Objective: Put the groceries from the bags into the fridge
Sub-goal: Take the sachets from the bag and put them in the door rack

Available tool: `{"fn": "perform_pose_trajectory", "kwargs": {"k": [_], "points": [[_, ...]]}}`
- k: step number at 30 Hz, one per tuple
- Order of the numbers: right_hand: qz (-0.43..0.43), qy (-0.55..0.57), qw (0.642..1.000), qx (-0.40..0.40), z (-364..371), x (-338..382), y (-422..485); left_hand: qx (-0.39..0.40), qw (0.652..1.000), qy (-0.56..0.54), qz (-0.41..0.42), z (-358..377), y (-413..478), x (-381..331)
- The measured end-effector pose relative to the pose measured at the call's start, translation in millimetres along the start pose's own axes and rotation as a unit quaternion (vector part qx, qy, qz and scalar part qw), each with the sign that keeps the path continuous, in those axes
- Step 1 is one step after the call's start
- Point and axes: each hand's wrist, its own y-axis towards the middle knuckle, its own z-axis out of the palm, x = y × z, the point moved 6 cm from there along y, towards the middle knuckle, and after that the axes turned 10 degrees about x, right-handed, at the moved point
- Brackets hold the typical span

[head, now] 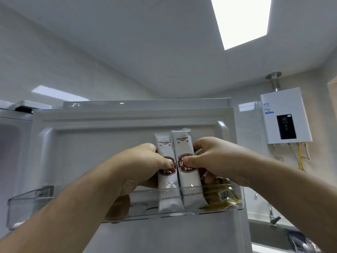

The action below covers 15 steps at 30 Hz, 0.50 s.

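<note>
I was at the step of standing two groceries up in the fridge door [91, 152], which was swung open in front of me. Two tall white packets stood side by side, touching, with their bottoms down inside the clear door shelf [138, 205] and their tops poking up above its rim. My left hand [144, 163] held the left packet [166, 181]. Its grip was closed on it, with my thumb pressed on the front over the red mark and my fingers curled round the left side. My right hand [217, 157] held the right packet [188, 178] the same way, thumb on the front and fingers tucked behind. So both grips were clamped on a packet and neither was open. A gold packet [223, 196] lay low in the same shelf, just to the right of the white ones and under my right hand. I think the packets were already down as far as they could go. The next move called for letting go gently, one hand at a time, and checking that they did not tip over. They were thin and tall, so they could lean or slide. Then I would go and get more food, but I could not see the bags from here.
</note>
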Motion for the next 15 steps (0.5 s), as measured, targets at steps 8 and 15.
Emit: {"fn": "perform_pose_trajectory", "kwargs": {"k": [8, 15], "points": [[0.034, 0.008, 0.999, 0.040, 0, -2, 12, 0.015, 1.000, 0.011, -0.022, -9, 5, 8], [0.075, 0.082, 0.992, 0.064, 3, -10, 14, 0.029, 0.997, -0.059, -0.027, -10, 3, 13]]}}
